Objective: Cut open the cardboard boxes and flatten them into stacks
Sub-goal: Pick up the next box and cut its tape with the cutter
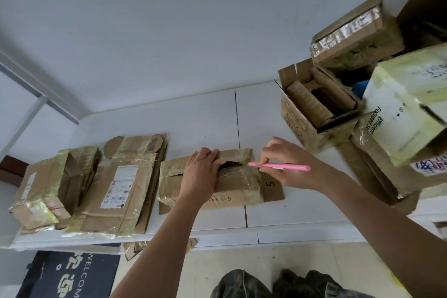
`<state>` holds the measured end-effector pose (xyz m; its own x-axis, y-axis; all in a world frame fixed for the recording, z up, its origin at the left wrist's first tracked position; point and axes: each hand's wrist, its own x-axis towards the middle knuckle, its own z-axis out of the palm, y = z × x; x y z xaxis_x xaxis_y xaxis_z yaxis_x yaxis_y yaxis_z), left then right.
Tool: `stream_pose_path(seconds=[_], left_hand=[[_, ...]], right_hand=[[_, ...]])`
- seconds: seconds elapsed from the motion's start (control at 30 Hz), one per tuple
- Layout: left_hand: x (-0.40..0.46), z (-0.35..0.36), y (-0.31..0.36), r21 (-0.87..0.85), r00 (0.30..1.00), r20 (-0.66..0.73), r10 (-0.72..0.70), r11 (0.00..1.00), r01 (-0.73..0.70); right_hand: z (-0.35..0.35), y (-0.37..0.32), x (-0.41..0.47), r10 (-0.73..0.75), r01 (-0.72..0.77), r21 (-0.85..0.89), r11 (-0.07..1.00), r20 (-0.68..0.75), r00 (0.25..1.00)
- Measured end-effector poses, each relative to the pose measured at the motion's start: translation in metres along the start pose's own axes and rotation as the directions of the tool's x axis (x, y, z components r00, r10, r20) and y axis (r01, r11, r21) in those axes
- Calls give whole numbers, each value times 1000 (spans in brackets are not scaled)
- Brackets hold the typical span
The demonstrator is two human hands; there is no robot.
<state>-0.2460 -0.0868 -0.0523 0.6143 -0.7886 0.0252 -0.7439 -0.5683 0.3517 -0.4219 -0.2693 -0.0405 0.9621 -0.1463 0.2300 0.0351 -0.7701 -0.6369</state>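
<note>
Head view: a taped cardboard box (232,184) is seen lying on the white desk (193,118), directly under both hands. The left hand (202,172) is laid palm-down on the box top, fingers fairly straight, with the fingertips at the edge of a dark slit opened along the tape seam. The right hand (287,164) is closed round a pink cutter (280,166), pinched between thumb and fingers; the cutter tip is placed at the slit's end nearest that hand. Whether the blade is inside the cardboard cannot be told.

Beyond the left hand, on its outer side, a stack of flattened boxes (121,191) is noted on the desk, with a further flattened bundle (46,191) just beside it. Beyond the right hand and farther back, a pile of uncut boxes (362,94) is noted, one of them open at the top (314,109).

Below the desk edge, a dark mat (67,273) is seen on the floor
</note>
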Motion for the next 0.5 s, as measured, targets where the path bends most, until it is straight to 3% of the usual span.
stream_pose_path(seconds=[0.17, 0.37, 0.5], left_hand=[[-1, -2, 3, -3, 1000, 25, -12, 1000, 12], [-2, -5, 6, 12, 997, 75, -16, 1000, 16], [-3, -8, 5, -3, 996, 86, -22, 1000, 22]], right_hand=[[12, 9, -14, 5, 7, 106, 994, -104, 995], [15, 14, -18, 54, -31, 192, 981, -116, 992], [1, 29, -36, 81, -66, 107, 992, -146, 986]])
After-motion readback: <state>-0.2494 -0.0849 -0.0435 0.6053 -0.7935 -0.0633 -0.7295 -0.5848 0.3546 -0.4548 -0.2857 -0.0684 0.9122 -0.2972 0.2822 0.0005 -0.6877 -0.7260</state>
